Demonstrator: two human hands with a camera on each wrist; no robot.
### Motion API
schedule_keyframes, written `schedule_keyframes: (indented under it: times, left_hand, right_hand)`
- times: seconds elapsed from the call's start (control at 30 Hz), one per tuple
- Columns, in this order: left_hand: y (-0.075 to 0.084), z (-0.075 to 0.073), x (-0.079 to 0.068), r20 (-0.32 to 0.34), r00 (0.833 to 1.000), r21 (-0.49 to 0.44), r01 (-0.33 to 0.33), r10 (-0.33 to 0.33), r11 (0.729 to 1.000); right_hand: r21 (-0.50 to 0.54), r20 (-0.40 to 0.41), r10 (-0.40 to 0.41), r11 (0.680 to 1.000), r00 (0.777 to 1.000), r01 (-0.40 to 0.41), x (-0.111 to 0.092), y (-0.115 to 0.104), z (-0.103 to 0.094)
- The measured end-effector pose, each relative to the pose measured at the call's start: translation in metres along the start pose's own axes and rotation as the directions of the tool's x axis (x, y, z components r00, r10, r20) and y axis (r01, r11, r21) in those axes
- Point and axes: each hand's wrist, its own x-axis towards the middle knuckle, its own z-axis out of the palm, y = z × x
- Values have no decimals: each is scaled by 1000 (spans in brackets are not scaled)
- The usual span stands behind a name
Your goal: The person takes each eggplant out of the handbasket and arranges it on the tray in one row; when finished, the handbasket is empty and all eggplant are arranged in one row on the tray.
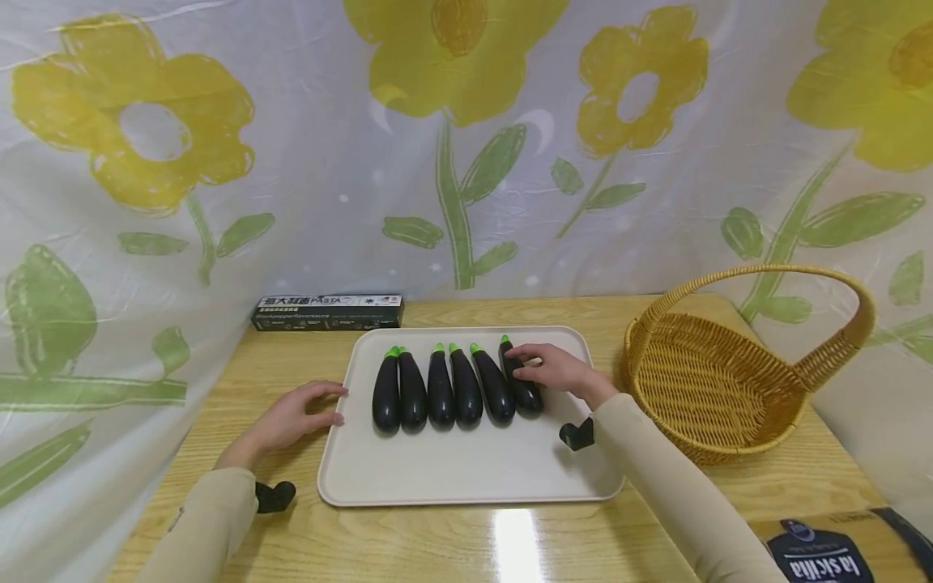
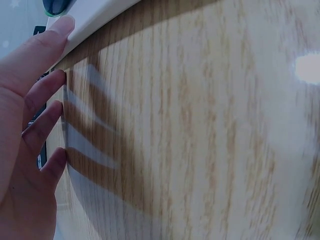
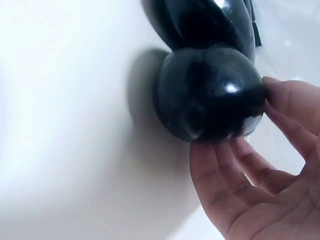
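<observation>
Several dark eggplants [image 1: 440, 397] with bright green stem ends lie side by side on a white tray [image 1: 466, 478]. My right hand [image 1: 555, 369] grips the rightmost eggplant [image 1: 527, 397] in the head view, thumb and fingers on opposite sides of it. The right wrist view shows that eggplant's glossy rounded end [image 3: 210, 95] close up, with the fingertips on its side and part of the neighbouring eggplant behind. At the tray's left edge, my left hand [image 1: 291, 414] holds nothing, its fingers spread and slightly bent. In the left wrist view its thumb [image 2: 40, 50] overlaps the tray's rim.
A woven basket [image 1: 717, 437] with a tall arched handle stands right of the tray. Behind the tray's left corner lies a black pasta box [image 1: 328, 314]. A package with dark lettered print [image 1: 820, 555] sits at front right. A flowered cloth [image 1: 321, 162] hangs behind the wooden table [image 1: 394, 542].
</observation>
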Motion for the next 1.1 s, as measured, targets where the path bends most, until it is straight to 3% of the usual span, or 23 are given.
schedule_keyframes:
  times: [1.1]
  left_hand:
    - [-1, 0, 1, 9, 1000, -1, 17, -17, 1000]
  right_hand:
    - [35, 7, 34, 999, 999, -35, -5, 0, 1]
